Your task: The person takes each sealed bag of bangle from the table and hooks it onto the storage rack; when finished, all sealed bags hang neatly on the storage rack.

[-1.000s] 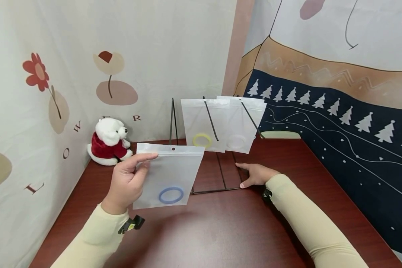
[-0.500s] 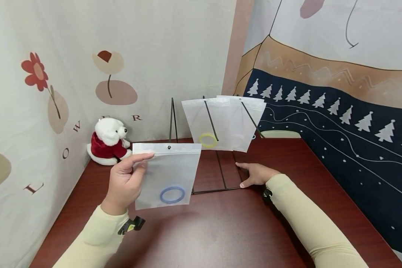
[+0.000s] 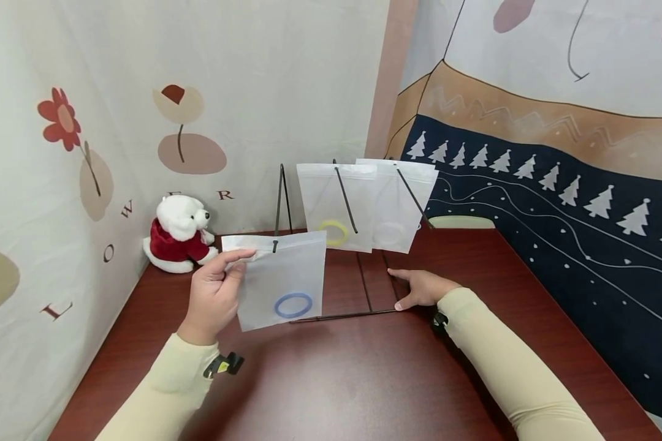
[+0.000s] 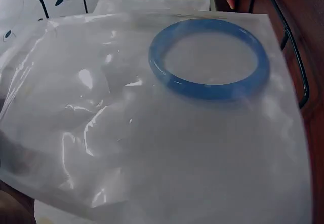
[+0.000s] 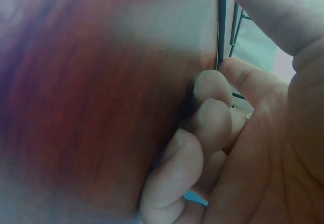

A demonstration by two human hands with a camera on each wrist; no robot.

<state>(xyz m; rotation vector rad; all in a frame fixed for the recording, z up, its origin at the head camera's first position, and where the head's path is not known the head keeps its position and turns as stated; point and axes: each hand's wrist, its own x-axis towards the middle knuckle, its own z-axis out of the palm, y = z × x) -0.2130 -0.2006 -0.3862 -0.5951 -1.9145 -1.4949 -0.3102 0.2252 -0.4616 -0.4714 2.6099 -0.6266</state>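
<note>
My left hand (image 3: 215, 300) pinches the top left of a frosted zip bag (image 3: 265, 282) between thumb and forefinger. Inside lies a blue bangle (image 4: 210, 90), seen close up in the left wrist view. The tip of the left hook (image 3: 277, 214) of a black wire display rack (image 3: 342, 316) pokes through the bag's top hole. Another frosted bag (image 3: 320, 196) with a yellow bangle (image 3: 333, 233) hangs from the middle hook; a third bag (image 3: 410, 202) with a pale ring hangs on the right one. My right hand (image 3: 426, 288) presses thumb and forefinger on the rack's base, its other fingers curled against the table.
A white plush bear (image 3: 181, 236) in red clothes sits at the back left of the dark red wooden table (image 3: 375, 373). Printed curtains (image 3: 265, 79) stand behind and to the right. Behind the table's far edge shows a pale green rounded edge (image 3: 460, 222).
My left hand moves slightly up and forward with the bag, and the hook tip now protrudes through its hole. The hanging bags sway a little. My right hand stays put.
</note>
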